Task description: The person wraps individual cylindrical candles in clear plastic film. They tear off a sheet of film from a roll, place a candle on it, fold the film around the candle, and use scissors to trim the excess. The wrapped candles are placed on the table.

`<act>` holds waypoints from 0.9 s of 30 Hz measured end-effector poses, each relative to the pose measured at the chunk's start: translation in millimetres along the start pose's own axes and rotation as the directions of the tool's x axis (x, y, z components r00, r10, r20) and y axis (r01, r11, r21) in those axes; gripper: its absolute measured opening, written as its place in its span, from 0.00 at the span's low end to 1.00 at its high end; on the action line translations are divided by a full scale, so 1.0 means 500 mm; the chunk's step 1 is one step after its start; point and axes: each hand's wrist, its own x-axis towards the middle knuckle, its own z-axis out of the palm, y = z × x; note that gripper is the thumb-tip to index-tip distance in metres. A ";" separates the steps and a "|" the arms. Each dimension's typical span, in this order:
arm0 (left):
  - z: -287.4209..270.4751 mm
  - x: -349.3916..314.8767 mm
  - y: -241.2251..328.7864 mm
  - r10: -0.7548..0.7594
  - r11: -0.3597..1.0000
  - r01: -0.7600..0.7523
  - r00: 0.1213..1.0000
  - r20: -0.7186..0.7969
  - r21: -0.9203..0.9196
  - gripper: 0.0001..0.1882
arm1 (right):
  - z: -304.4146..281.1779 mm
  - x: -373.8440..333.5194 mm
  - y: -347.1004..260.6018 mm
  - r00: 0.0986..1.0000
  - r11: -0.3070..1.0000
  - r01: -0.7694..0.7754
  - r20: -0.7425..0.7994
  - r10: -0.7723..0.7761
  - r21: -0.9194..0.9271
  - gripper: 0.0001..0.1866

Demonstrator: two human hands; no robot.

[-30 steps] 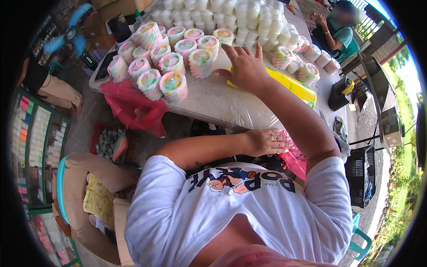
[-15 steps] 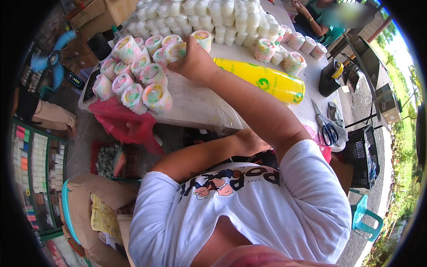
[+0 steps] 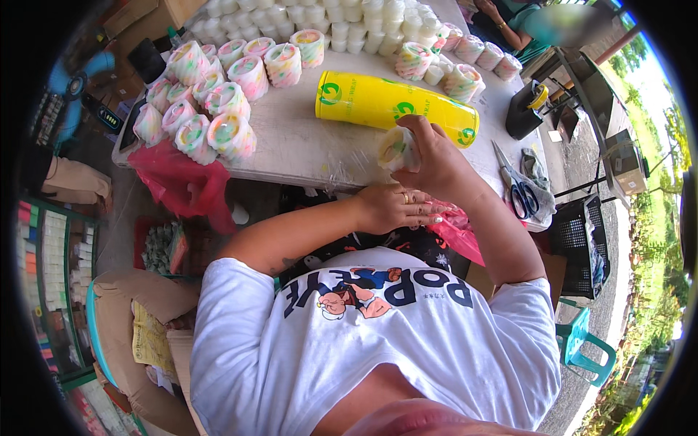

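My right hand (image 3: pixel 442 158) is wrapped around a whitish candle (image 3: pixel 395 150) with coloured patches, held over the front of the table, just before the roll of yellow plastic wrap (image 3: pixel 396 107). At the table's front edge, below that candle, my left hand (image 3: pixel 400 208) lies with its fingers stretched out and holds nothing. A ring shows on one finger. To the left stands a cluster of twisted white candles with pink, green and orange patches, among them a front candle (image 3: pixel 232 136) and a taller candle (image 3: pixel 283 65).
Rows of plain white candles (image 3: pixel 291 16) fill the back of the table. Scissors (image 3: pixel 520 190) lie on a cloth at the right corner. Pink plastic (image 3: pixel 185 182) hangs off the front left edge. A black crate (image 3: pixel 578 243) stands at the right; a person (image 3: pixel 520 29) sits beyond.
My right hand has come from the candle cluster toward me and to the right, carrying one candle. My left hand has risen to the table edge, its fingers now extended.
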 end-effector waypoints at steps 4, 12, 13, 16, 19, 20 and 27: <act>-0.037 -0.005 0.014 0.016 0.999 -0.016 1.000 0.005 -0.042 0.21 | 0.057 0.014 0.034 0.995 0.958 0.066 -0.059 -0.086 -0.279 0.37; -0.095 -0.217 0.089 -0.587 -0.137 0.842 0.356 0.727 -0.522 0.31 | 0.053 -0.085 0.061 0.894 0.850 0.292 -0.190 -0.405 -0.438 0.34; -0.089 -0.247 0.073 -0.592 -0.279 0.749 0.359 0.722 -0.601 0.32 | 0.058 -0.097 0.071 0.906 0.838 0.277 -0.163 -0.391 -0.469 0.33; -0.124 -0.221 0.058 -0.640 -0.539 0.529 0.249 0.727 -0.655 0.30 | 0.077 -0.114 0.110 0.883 0.847 0.241 -0.255 -0.394 -0.474 0.32; -0.115 -0.209 0.057 -0.654 -0.531 0.510 0.261 0.710 -0.677 0.27 | 0.096 -0.141 0.114 0.870 0.836 0.217 -0.289 -0.400 -0.504 0.30; -0.115 -0.200 0.057 -0.657 -0.534 0.506 0.255 0.709 -0.677 0.25 | 0.108 -0.157 0.116 0.861 0.838 0.214 -0.309 -0.405 -0.503 0.30; -0.136 -0.189 0.068 -0.641 -0.530 0.510 0.284 0.714 -0.678 0.23 | 0.163 -0.216 0.209 0.881 0.768 0.204 -0.228 -0.415 -0.608 0.22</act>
